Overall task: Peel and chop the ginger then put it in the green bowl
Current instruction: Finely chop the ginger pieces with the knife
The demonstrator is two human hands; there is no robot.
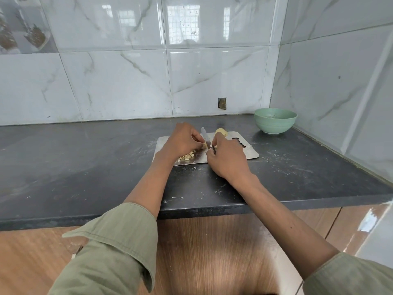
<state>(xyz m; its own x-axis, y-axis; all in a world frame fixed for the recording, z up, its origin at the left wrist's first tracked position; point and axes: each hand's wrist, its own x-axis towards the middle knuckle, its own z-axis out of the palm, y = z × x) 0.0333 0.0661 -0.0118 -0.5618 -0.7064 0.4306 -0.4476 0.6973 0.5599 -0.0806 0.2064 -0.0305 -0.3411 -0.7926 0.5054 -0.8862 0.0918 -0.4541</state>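
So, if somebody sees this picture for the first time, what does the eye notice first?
First, the two hands in the middle: the right hand holds a knife over a ginger piece pinched by the left hand, on a metal cutting board. Next, the green bowl in the far right corner.

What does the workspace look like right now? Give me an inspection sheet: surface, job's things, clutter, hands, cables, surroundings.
Surface: dark stone countertop, dusty, with pale specks and scratches.
Job's things: flat steel cutting board on the countertop; small pile of diced ginger cubes on its left part; peeled pale ginger chunk at its far edge; thin ginger strip under the narrow knife blade; round green ceramic bowl beyond the board to the right, no ginger visible inside.
Clutter: nothing seen.
Hands: left hand pinches the strip; right hand has its grip on the knife.
Cables: nothing seen.
Surroundings: white marbled wall tiles; small hole in the wall; wooden cabinet front.
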